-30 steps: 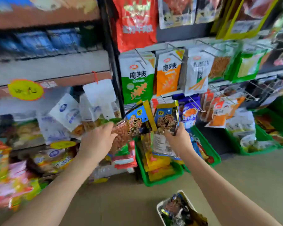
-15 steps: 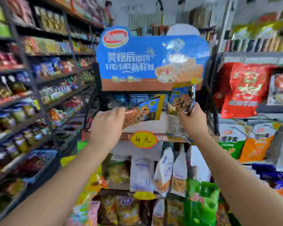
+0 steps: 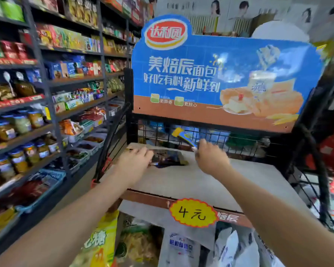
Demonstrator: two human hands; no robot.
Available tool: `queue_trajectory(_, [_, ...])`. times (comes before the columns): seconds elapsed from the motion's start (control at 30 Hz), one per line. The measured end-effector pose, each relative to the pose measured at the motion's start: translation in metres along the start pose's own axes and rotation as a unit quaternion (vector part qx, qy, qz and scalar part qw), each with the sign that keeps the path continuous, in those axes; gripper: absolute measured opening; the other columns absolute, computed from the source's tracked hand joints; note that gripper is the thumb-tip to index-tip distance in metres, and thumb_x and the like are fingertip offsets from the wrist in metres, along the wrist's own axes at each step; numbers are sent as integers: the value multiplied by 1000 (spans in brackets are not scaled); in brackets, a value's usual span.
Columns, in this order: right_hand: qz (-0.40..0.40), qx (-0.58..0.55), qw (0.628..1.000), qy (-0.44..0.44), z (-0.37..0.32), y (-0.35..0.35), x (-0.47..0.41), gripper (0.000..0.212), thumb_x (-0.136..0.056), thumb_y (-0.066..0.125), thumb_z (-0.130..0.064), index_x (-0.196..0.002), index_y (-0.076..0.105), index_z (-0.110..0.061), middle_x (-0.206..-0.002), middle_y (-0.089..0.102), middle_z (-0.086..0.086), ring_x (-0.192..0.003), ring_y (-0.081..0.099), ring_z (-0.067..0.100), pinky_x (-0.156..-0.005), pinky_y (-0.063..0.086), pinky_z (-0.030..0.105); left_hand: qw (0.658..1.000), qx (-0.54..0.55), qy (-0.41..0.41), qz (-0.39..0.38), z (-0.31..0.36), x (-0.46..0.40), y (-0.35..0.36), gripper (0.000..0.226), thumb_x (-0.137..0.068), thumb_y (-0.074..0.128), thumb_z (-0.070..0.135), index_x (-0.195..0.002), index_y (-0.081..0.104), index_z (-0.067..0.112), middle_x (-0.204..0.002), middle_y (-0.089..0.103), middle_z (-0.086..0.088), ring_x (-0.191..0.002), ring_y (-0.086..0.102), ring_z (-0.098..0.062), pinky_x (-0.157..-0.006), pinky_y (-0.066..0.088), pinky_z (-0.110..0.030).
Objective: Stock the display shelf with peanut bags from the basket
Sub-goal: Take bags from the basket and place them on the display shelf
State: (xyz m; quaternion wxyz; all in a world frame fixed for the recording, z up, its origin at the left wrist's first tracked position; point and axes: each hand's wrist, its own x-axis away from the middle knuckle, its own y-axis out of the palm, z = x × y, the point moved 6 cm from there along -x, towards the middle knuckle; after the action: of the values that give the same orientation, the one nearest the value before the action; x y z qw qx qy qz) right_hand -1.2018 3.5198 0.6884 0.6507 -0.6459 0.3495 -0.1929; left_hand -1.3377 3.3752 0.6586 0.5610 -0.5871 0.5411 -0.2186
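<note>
**On the top shelf, two bags going down**

Under the left hand (image 3: 132,160), in the only view, one peanut bag (image 3: 169,158) lies flat on the pale board of the display shelf (image 3: 191,182), near the back left corner. The left fingers (image 3: 147,154) are curled loosely over the bag's near edge, touching it but apparently pressing rather than pinching; how firm the hold is cannot be told. Just beyond the right fingers (image 3: 202,144), a second peanut bag (image 3: 183,136) stands tilted, its blue and yellow top leaning toward the wire mesh back (image 3: 239,139). The right hand (image 3: 210,158) seems to pinch its lower edge, though blur hides the exact grip.

To do this step well, I would judge that the left fingers should flatten and square their bag before letting go, label side up. The right fingers should lower the tilted bag just beside the first, not on top of it, so both faces show. Most of the board on the right-hand side of the fingers lies bare, so rows can run from back to front. The basket is out of view.
</note>
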Motion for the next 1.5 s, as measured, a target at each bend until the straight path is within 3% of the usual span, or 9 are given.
queue_trajectory(0.17, [-318,-77,942,-71,-7,25,-12,62,-82,36,-69,-112,58,-19,-111,58,0,-102,56,18,-85,39,29,986,119,6,-116,-29,-3,31,54,-84,56,19,-133,34,25,-136,34,-4,-126,36,-26,-96,40,-37])
queue_trajectory(0.47, [-256,-164,953,1,5,57,-46,81,-83,64,-37,-146,19,-11,-153,27,9,-137,33,26,-110,28,31,970,115,134,-167,-24,-21,43,85,-80,53,61,-146,8,33,-157,6,-1,-144,10,-20,-116,18,-39])
queue_trajectory(0.63, [-250,-126,960,17,7,64,-44,46,-77,70,-41,-114,52,-18,-107,56,-1,-94,54,16,-83,42,32,982,55,140,-117,-16,-14,42,70,-84,58,30,-142,21,21,-153,18,-15,-136,26,-32,-102,38,-44])
queue_trajectory(0.73, [-143,-260,955,6,8,36,-39,11,-83,67,-24,-89,63,-16,-86,61,6,-75,52,15,-74,40,37,985,42,164,-34,-18,-14,37,65,-58,81,20,-117,55,14,-118,62,-18,-99,63,-32,-64,57,-38])
queue_trajectory(0.8, [-56,-404,913,28,22,10,-34,1,-84,65,-15,-84,64,-14,-79,63,5,-74,57,13,-73,42,31,982,110,150,35,-30,-20,28,45,-59,80,15,-102,64,11,-90,71,-13,-73,69,-32,-43,53,-36])
queue_trajectory(0.97, [40,-662,748,-11,46,-44,-30,38,-63,75,-37,-97,70,-20,-90,76,-3,-78,71,13,-70,58,30,915,359,-16,185,-79,-62,-16,24,-92,52,22,-109,62,8,-97,70,-22,-88,65,-40,-67,49,-42])
queue_trajectory(1.13, [97,-706,702,14,44,-45,-32,41,-62,72,-38,-99,66,-23,-89,76,-3,-73,71,13,-62,58,27,805,552,-161,146,-105,-106,13,21,-90,52,18,-73,51,5,-84,61,-34,-83,57,-45,-61,31,-34])
queue_trajectory(1.33, [115,-697,705,67,16,-18,-53,14,-81,66,-21,-94,63,-18,-75,75,-7,-60,68,10,-55,51,25,960,233,-148,-54,-89,-96,47,42,-93,49,14,-129,33,-1,-111,61,-25,-99,61,-40,-66,42,-38])
queue_trajectory(1.5, [95,-679,712,151,-13,9,-75,15,-91,56,-20,-103,57,-10,-90,67,5,-58,70,13,-57,59,31,999,-26,-12,41,-76,-64,11,39,-65,75,13,-100,58,9,-90,62,-7,-73,66,-26,-46,33,-27])
